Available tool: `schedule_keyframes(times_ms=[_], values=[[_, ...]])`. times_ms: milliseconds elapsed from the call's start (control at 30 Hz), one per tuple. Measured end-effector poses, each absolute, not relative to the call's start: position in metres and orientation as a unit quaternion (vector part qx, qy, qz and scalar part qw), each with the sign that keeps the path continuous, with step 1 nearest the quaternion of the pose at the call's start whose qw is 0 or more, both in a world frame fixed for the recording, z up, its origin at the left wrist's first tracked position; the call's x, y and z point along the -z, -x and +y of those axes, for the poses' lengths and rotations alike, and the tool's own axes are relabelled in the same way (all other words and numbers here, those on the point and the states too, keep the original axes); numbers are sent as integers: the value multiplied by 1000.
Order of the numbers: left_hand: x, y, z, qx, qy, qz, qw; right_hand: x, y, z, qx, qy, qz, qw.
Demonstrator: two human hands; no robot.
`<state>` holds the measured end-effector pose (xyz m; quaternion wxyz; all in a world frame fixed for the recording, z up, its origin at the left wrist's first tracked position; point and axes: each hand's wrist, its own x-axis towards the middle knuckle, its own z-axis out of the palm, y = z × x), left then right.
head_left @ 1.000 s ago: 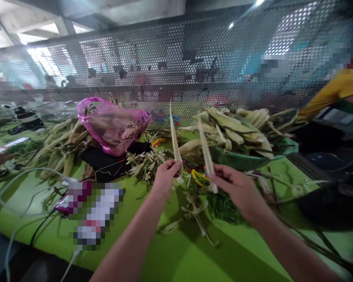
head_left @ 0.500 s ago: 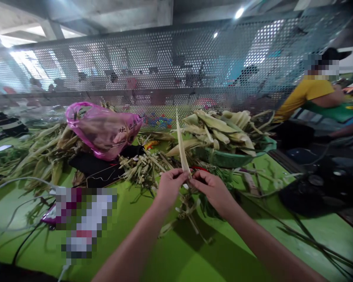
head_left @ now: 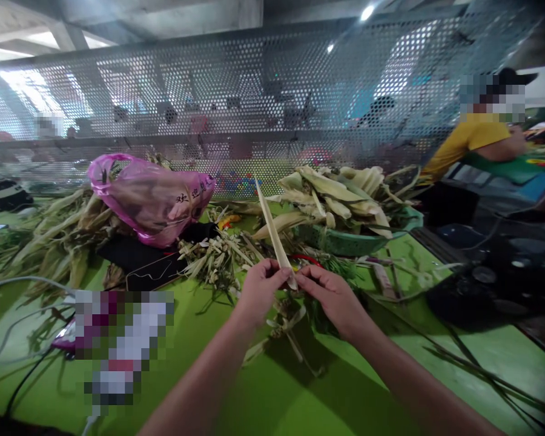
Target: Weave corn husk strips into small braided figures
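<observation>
A long, pale strip of corn husk [head_left: 272,233] points up and away from me, its tip leaning left. My left hand [head_left: 260,289] pinches the strip's lower end between thumb and fingers. Close beside it, my right hand [head_left: 330,297] is closed at the same end, thumb against fingertips; the husk's base lies between the two hands. Below them on the green table [head_left: 200,369] lies a small tangle of dried husk pieces [head_left: 286,321], partly hidden by my hands.
A green basin [head_left: 345,239] heaped with corn husks [head_left: 340,191] stands behind my right hand. Left of centre are a pink plastic bag [head_left: 152,200], husk scraps [head_left: 215,257] and more husks [head_left: 68,230]. A perforated metal screen [head_left: 236,91] runs behind. A person in yellow [head_left: 479,136] sits at right.
The husk strip's tip has tilted further left. Both hands keep their pinch at its base, nearly in place. The whole view has shifted slightly.
</observation>
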<state>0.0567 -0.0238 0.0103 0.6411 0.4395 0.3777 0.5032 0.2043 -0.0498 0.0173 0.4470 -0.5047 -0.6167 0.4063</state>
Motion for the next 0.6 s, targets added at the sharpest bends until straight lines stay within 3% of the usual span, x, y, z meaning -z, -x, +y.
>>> schedule_keyframes(times_ms=[333,600], values=[[-10,-58,-22,-508,-427,385,641,-17,-208,-54,-248,460,-712,469],[-9,-62,-25,-487,-434,374,659,-17,-208,-52,-244,485,-702,461]])
